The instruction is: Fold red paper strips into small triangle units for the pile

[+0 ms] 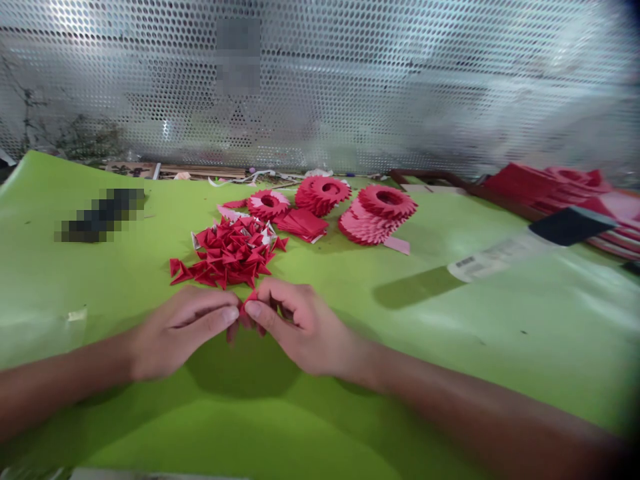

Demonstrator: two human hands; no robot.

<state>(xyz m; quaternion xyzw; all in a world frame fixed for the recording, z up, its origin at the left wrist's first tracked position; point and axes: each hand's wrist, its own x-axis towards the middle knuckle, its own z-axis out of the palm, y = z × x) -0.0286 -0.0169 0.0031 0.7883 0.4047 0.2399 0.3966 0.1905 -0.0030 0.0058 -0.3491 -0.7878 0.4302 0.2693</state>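
Note:
Between the fingertips of my left hand (185, 330) and my right hand (310, 327) is a small red folded paper piece (248, 303), mostly covered by the fingers. Both hands pinch it just above the table. Right behind them lies a heap of red folded paper triangles (233, 253) with a few white edges. Beyond the heap stand a low red and pink paper ring (269, 205), a taller red ring stack (323, 195) and a pink stack with a red top (377, 215). A pile of flat red paper rectangles (303, 224) lies among them.
The table has a green cover (450, 400). A dark-ended, pale-labelled tool with a greenish blade (500, 257) lies at right, near stacked red paper (560, 190). A blurred-out dark object (103, 217) is at left. A perforated metal sheet (320, 87) rises behind the table.

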